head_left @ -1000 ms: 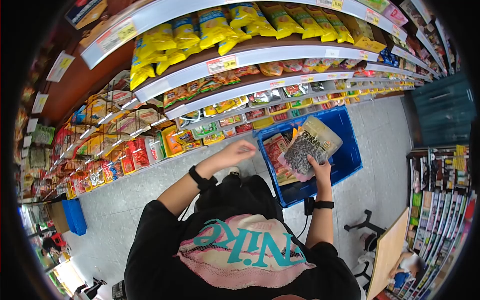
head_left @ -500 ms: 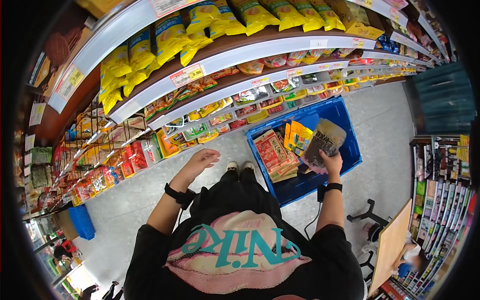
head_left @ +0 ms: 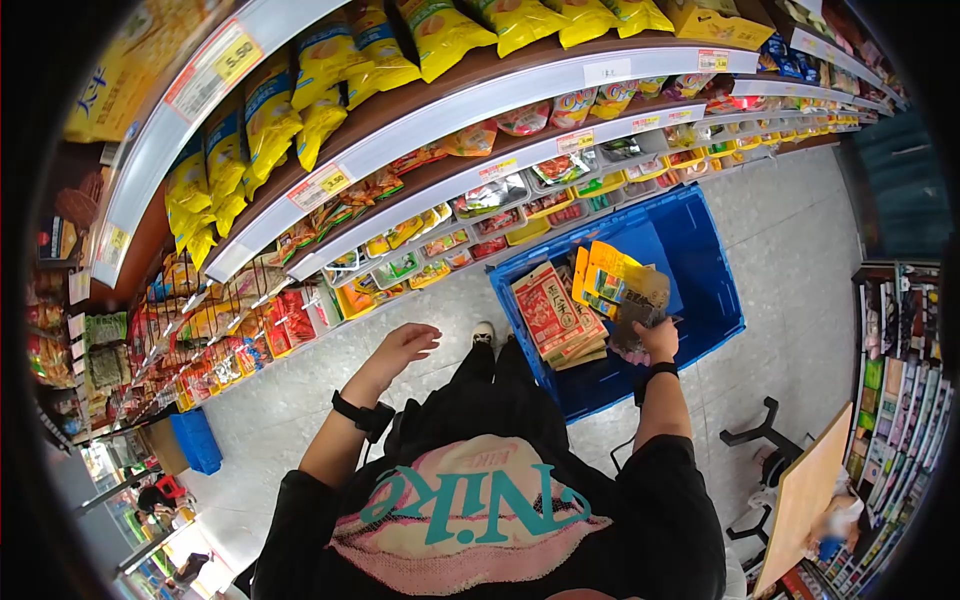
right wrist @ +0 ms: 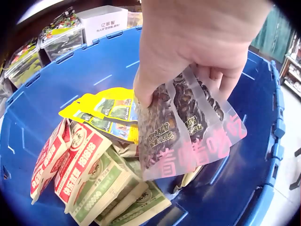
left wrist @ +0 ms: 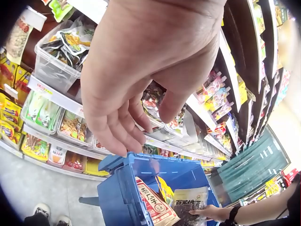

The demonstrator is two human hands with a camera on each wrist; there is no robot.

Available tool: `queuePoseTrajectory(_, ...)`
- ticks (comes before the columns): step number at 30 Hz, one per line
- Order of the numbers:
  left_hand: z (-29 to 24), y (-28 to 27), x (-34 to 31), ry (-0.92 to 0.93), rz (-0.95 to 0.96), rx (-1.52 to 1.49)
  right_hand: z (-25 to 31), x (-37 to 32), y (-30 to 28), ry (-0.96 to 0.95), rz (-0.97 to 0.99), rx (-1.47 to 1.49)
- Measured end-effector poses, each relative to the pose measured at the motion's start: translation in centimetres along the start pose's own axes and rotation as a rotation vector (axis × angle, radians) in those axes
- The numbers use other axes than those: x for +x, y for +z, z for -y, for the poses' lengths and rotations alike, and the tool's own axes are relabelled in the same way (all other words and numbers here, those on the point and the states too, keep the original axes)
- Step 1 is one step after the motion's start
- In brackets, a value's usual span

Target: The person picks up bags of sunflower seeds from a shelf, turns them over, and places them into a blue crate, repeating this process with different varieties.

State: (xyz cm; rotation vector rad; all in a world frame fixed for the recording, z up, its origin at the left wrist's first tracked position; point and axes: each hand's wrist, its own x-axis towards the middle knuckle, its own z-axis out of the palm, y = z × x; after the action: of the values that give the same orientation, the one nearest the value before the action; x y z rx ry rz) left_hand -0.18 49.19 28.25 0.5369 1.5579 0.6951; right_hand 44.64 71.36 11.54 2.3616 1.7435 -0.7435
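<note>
My right hand [head_left: 657, 342] grips several clear-fronted bags of dark seeds [right wrist: 162, 125], fanned slightly apart, with pink lettering along their lower edges. The bags are inside the blue crate [head_left: 722, 265], low over its contents. Beside them lie yellow packets [right wrist: 110, 110], and next to those are red-and-cream paper bags [right wrist: 77, 162] and green-and-cream bags [right wrist: 106, 186]. Out to the left of the crate, my left hand [head_left: 403, 348] hangs in the air with loosely bent fingers and holds nothing. In the left wrist view its fingers [left wrist: 120, 125] overlap the shelf front.
Shelves along the far side carry yellow snack bags [head_left: 440, 35] and tubs of small packets [head_left: 490, 195]. A wooden board [head_left: 805, 500] and black metal legs [head_left: 755, 425] stand at the right, near a seated person. A second blue crate [head_left: 195, 440] is at the left.
My right hand has lowered the seed bags further into the crate, and yellow packets now show beside them. The left hand has drawn back from the crate, to the left.
</note>
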Motion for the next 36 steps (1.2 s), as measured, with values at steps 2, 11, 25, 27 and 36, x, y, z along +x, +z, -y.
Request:
queuePoseTrajectory(2,0.0,0.2,0.1,-0.030,-0.013,-0.008,-0.5,1.0,-1.0,-0.019,-0.004,-0.009)
queuePoseTrajectory(11,0.6,1.3,0.0,-0.072,-0.073,-0.036,-0.2,8.5,-4.0,-0.181,-0.272,-0.185)
queuePoseTrajectory(25,1.1,2.6,-2.3,-0.154,-0.187,-0.119,2.5,15.3,9.4,-0.214,0.035,-0.514)
queuePoseTrajectory(27,0.8,2.9,-2.2,-0.157,-0.182,-0.128,2.3,14.4,7.3,-0.091,0.245,-0.313)
queuePoseTrajectory(36,0.8,3.2,-1.6,-0.156,-0.149,-0.126,-0.8,13.7,9.6,-0.284,0.172,-0.145)
